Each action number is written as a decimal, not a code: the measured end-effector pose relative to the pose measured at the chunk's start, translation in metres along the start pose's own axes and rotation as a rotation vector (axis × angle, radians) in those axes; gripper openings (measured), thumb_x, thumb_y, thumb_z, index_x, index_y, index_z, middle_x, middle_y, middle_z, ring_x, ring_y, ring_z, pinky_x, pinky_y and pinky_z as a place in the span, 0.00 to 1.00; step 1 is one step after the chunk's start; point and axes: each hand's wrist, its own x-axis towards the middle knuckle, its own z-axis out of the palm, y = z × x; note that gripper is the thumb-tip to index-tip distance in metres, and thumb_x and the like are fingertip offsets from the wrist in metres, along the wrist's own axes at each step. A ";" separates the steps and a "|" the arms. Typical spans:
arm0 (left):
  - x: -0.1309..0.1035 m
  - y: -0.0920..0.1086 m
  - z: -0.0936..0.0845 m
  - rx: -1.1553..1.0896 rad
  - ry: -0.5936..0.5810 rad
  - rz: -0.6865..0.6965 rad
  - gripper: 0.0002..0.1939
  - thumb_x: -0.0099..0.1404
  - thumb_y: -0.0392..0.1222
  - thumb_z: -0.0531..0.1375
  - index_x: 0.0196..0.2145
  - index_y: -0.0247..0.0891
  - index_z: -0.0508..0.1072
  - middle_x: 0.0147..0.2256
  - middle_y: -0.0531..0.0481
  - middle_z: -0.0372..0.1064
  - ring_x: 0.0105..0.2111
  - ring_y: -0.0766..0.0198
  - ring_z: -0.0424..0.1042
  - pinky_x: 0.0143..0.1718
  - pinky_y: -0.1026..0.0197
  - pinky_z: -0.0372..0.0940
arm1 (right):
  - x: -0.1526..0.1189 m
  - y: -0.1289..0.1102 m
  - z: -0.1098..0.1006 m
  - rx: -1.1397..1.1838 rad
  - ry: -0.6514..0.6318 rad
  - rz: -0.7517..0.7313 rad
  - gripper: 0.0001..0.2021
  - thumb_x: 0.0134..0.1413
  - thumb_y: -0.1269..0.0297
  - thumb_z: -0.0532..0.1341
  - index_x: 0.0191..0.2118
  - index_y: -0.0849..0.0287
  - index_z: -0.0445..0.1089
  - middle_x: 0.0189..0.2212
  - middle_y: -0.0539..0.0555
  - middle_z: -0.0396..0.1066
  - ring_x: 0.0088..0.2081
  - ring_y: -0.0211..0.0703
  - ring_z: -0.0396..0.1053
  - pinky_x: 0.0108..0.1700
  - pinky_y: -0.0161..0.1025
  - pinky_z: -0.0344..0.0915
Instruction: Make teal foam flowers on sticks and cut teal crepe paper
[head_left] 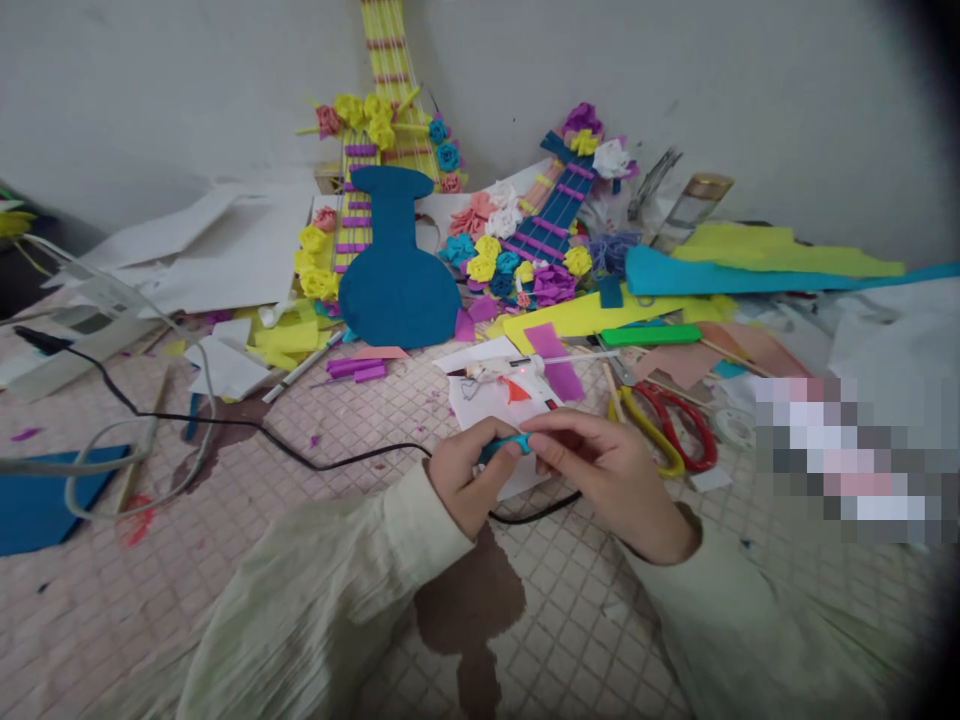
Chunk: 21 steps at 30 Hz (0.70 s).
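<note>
Between my two hands is a small blue piece, narrow and strip-like, perhaps rolled or folded paper. My left hand is closed around one end of it, thumb pressed on top. The thumb and fingertips of my right hand pinch the other end. Just beyond them, a white glue gun with a small red light lies on white paper, a clear glue stick coming out of its back. A black cord runs behind my left hand.
A blue guitar-shaped cutout leans at the back beside paper-flower decorations. Yellow-handled scissors and red-handled scissors lie right of my hands. Crepe paper sheets are piled back right, a blue sheet at left.
</note>
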 end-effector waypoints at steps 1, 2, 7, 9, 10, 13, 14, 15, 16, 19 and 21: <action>0.000 0.000 0.000 0.005 -0.005 -0.004 0.11 0.62 0.44 0.48 0.30 0.36 0.66 0.19 0.56 0.60 0.20 0.69 0.60 0.23 0.66 0.55 | -0.001 0.000 0.001 -0.016 0.022 -0.002 0.07 0.47 0.64 0.60 0.35 0.58 0.71 0.21 0.48 0.69 0.22 0.33 0.65 0.24 0.31 0.64; 0.000 -0.001 0.001 0.022 -0.004 -0.002 0.11 0.62 0.44 0.48 0.30 0.36 0.66 0.19 0.56 0.60 0.20 0.69 0.60 0.23 0.66 0.55 | -0.001 0.001 0.001 -0.046 0.047 -0.015 0.08 0.47 0.64 0.61 0.35 0.58 0.71 0.22 0.48 0.69 0.22 0.34 0.66 0.24 0.32 0.64; -0.001 -0.003 0.001 0.213 0.072 0.151 0.10 0.62 0.40 0.47 0.34 0.35 0.66 0.27 0.50 0.66 0.27 0.66 0.64 0.29 0.63 0.59 | -0.002 0.004 0.001 -0.224 0.067 -0.120 0.07 0.49 0.64 0.59 0.36 0.56 0.71 0.33 0.51 0.72 0.32 0.37 0.68 0.33 0.34 0.65; -0.001 -0.004 0.001 0.274 0.098 0.212 0.09 0.62 0.39 0.47 0.34 0.35 0.65 0.29 0.48 0.67 0.29 0.65 0.65 0.30 0.63 0.60 | -0.002 0.005 0.000 -0.258 0.040 -0.136 0.06 0.50 0.64 0.58 0.34 0.57 0.71 0.30 0.50 0.72 0.31 0.36 0.68 0.32 0.34 0.65; -0.001 -0.004 0.001 0.297 0.107 0.223 0.09 0.63 0.38 0.47 0.34 0.34 0.65 0.29 0.48 0.66 0.29 0.65 0.65 0.30 0.63 0.60 | -0.002 0.005 0.000 -0.286 0.043 -0.154 0.06 0.51 0.64 0.57 0.32 0.57 0.70 0.28 0.50 0.71 0.29 0.36 0.67 0.32 0.34 0.64; -0.001 -0.005 0.001 0.347 0.121 0.216 0.09 0.63 0.39 0.48 0.33 0.35 0.65 0.27 0.49 0.66 0.27 0.65 0.65 0.29 0.63 0.59 | -0.002 0.005 0.001 -0.407 0.092 -0.258 0.04 0.51 0.66 0.57 0.30 0.58 0.69 0.26 0.50 0.69 0.29 0.36 0.66 0.32 0.34 0.63; -0.001 -0.005 0.001 0.357 0.121 0.208 0.09 0.63 0.39 0.48 0.33 0.35 0.65 0.27 0.49 0.66 0.27 0.65 0.65 0.29 0.63 0.59 | -0.002 0.006 0.001 -0.447 0.107 -0.307 0.04 0.51 0.67 0.57 0.30 0.58 0.68 0.27 0.50 0.69 0.30 0.36 0.66 0.33 0.34 0.63; -0.001 -0.005 0.001 0.367 0.119 0.197 0.09 0.63 0.40 0.47 0.33 0.35 0.65 0.27 0.49 0.66 0.27 0.65 0.65 0.29 0.63 0.59 | -0.002 0.006 0.002 -0.484 0.120 -0.358 0.03 0.52 0.68 0.56 0.31 0.59 0.68 0.27 0.51 0.69 0.30 0.36 0.66 0.33 0.34 0.63; -0.002 -0.006 0.001 0.374 0.117 0.183 0.09 0.63 0.40 0.47 0.33 0.35 0.65 0.27 0.49 0.66 0.27 0.65 0.65 0.29 0.62 0.59 | -0.003 0.007 0.003 -0.515 0.128 -0.408 0.03 0.52 0.69 0.56 0.32 0.59 0.67 0.28 0.51 0.69 0.30 0.36 0.66 0.34 0.34 0.63; -0.002 -0.006 0.001 0.380 0.105 0.146 0.10 0.63 0.41 0.47 0.33 0.35 0.65 0.26 0.50 0.66 0.27 0.65 0.65 0.28 0.63 0.59 | -0.003 0.008 0.004 -0.571 0.135 -0.494 0.03 0.52 0.71 0.56 0.32 0.59 0.66 0.27 0.51 0.67 0.29 0.35 0.64 0.33 0.33 0.62; -0.002 -0.005 0.002 0.374 0.104 0.139 0.10 0.63 0.41 0.47 0.33 0.35 0.65 0.26 0.50 0.65 0.26 0.65 0.65 0.28 0.63 0.59 | -0.003 0.008 0.003 -0.566 0.122 -0.476 0.03 0.52 0.71 0.55 0.31 0.59 0.65 0.26 0.50 0.65 0.28 0.35 0.64 0.32 0.34 0.62</action>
